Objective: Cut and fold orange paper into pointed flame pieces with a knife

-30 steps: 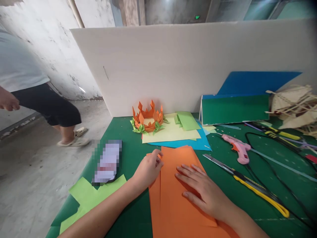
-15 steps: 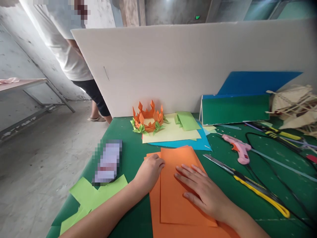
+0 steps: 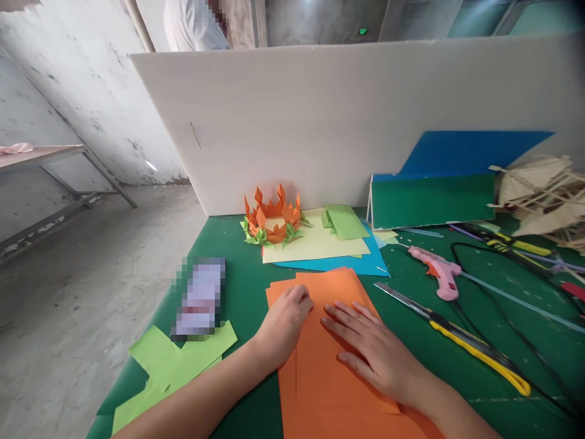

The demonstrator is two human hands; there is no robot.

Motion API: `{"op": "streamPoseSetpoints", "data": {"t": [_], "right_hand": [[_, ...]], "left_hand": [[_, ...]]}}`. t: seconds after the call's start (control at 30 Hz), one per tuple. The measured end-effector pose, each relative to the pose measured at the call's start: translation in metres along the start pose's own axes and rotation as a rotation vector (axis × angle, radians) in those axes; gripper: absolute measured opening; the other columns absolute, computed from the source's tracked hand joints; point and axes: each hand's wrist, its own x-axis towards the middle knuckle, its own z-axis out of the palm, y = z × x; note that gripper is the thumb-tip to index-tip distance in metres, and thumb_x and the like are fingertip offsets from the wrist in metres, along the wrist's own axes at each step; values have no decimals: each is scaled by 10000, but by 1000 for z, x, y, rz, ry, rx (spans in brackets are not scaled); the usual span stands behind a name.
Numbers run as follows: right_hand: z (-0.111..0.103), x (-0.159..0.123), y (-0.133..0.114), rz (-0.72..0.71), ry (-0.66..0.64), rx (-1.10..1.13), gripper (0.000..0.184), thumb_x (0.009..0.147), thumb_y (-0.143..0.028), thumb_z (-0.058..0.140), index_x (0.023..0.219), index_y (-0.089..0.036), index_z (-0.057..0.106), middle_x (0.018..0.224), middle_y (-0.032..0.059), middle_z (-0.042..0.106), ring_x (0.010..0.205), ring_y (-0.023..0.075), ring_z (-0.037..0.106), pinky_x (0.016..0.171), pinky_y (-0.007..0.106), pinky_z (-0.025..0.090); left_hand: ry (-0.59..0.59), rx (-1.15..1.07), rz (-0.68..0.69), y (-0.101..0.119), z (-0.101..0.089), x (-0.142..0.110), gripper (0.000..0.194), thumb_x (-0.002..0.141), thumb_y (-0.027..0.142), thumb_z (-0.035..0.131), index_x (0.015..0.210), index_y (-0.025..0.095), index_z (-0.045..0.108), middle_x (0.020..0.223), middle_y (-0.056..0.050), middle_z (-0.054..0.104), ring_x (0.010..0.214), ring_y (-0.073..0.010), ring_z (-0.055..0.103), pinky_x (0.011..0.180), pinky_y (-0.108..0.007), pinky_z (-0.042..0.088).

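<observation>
Orange paper [image 3: 338,390] lies in a stack of sheets on the green table [image 3: 249,378] in front of me, a smaller sheet on top of a larger one. My left hand [image 3: 287,320] is closed, fingers curled together at the left edge of the upper sheet; its fingertips are partly hidden. My right hand [image 3: 377,347] rests flat on the same sheet with fingers spread, pressing it down. Behind the stack stands an orange folded-paper crown [image 3: 273,222] with green paper leaves around its base.
A utility knife [image 3: 470,341] and a pink glue gun [image 3: 441,271] with a cord lie to the right. Green paper pieces [image 3: 183,366] and a phone [image 3: 201,296] lie left. A white board [image 3: 297,122] rises behind, and a person [image 3: 192,27] stands beyond it.
My left hand has shifted slightly right over the orange paper. My right hand stays in place. The person behind has moved right, behind the white board.
</observation>
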Motion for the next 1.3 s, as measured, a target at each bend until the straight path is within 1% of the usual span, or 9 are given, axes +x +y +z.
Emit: {"op": "streamPoseSetpoints", "data": {"t": [0.1, 0.2, 0.3, 0.4, 0.57, 0.73, 0.9, 1.1, 1.3], "right_hand": [[1, 0, 0, -8, 13, -12, 591, 1008, -414, 417, 1539, -355, 166, 1583, -4, 288, 1456, 263, 276, 1165, 555, 283], [2, 0, -1, -18, 14, -26, 599, 1007, -414, 418, 1542, -352, 154, 1585, 2, 281, 1457, 263, 273, 1163, 554, 288], [2, -1, 0, -23, 17, -32, 619, 1006, -424, 420, 1546, -342, 131, 1589, 10, 267, 1462, 260, 259, 1171, 548, 277], [3, 0, 2, -27, 15, -24, 632, 1002, -442, 425, 1549, -337, 126, 1592, 13, 261, 1464, 258, 253, 1178, 535, 270], [0, 0, 2, -24, -3, -16, 615, 1001, -466, 416, 1546, -352, 156, 1597, -11, 253, 1466, 252, 251, 1184, 521, 268], [4, 0, 7, 77, 106, -86, 526, 1028, -348, 354, 1539, -294, 246, 1565, 22, 344, 1434, 227, 336, 1159, 483, 331], [7, 5, 30, 160, 228, -287, 483, 1022, -276, 304, 1495, -207, 372, 1503, 88, 450, 1393, 249, 409, 1111, 517, 365], [-1, 18, 49, 224, 293, -466, 452, 996, -235, 342, 1411, -164, 507, 1459, 87, 511, 1389, 318, 396, 1114, 573, 292], [-2, 11, 39, 253, 301, -525, 435, 987, -198, 362, 1380, -250, 542, 1530, 56, 417, 1431, 347, 303, 1108, 640, 216]], "left_hand": [[-119, 120, 53, 11, -1, -3, 268, 840, -7, 464, 969, 162, 628, 991, -92, 587, 901, -213, 545, 754, -313, 470], [-188, 274, 113, 28, 0, -8, 128, 885, 178, 599, 990, 202, 669, 948, -110, 600, 976, -284, 533, 787, -383, 465], [-176, 476, 79, 43, 4, -13, 475, 904, 533, 559, 1178, 151, 627, 951, -134, 598, 926, -294, 540, 719, -376, 467], [-140, 558, 75, 49, 7, -17, 669, 884, 643, 487, 1242, 87, 589, 975, -152, 599, 873, -280, 542, 669, -363, 463], [-126, 563, 147, 44, 11, -17, 678, 904, 604, 500, 1334, 82, 546, 1159, -187, 613, 1023, -311, 535, 798, -407, 474], [-150, 540, 206, 39, 18, -17, 683, 908, 558, 539, 1443, 141, 458, 1524, -120, 405, 1215, -330, 460, 933, -454, 446], [-181, 551, 198, 41, 15, -16, 650, 900, 536, 565, 1426, 161, 493, 1518, -99, 426, 1184, -335, 483, 883, -441, 476], [-154, 491, 106, 42, 14, -18, 682, 905, 562, 536, 1448, 157, 459, 1518, -89, 427, 1090, -333, 540, 828, -428, 513], [-109, 367, 132, 33, 20, -18, 647, 949, 553, 455, 1417, 107, 467, 1493, -124, 455, 1345, -314, 431, 1078, -405, 404]]}}
